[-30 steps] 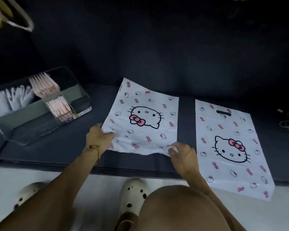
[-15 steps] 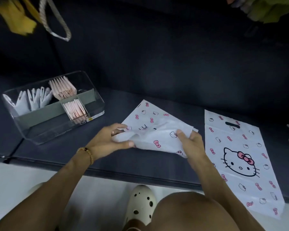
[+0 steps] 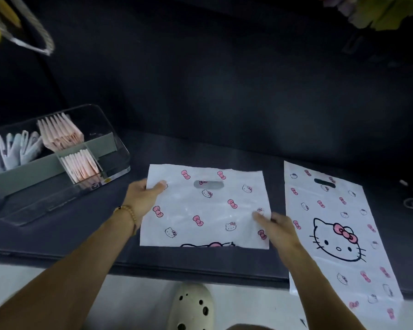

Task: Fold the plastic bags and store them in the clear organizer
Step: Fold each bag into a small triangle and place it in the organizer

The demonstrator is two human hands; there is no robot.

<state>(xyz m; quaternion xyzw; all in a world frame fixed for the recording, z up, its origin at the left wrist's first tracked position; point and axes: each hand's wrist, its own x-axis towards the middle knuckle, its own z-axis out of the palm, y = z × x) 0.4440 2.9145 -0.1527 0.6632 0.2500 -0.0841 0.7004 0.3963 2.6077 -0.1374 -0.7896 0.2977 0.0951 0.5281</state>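
A clear organizer (image 3: 57, 167) sits at the left on the dark surface (image 3: 81, 234), its compartments filled with folded white and pink bags standing upright. A second cartoon-cat bag (image 3: 336, 234) lies flat at the right, its near end hanging over the surface's edge. A cream clog (image 3: 193, 306) shows on the floor below. Between organizer and flat bag lies the folded bag (image 3: 205, 208), doubled over with its handle cutout toward the far edge. Both forearms reach forward from below. The left hand (image 3: 143, 198), a beaded bracelet (image 3: 126, 213) at its wrist, pinches the bag's far-left corner, thumb on top. The right hand (image 3: 277, 227) rests at the bag's right edge, fingers (image 3: 260, 216) nearly straight, pressing the plastic flat.
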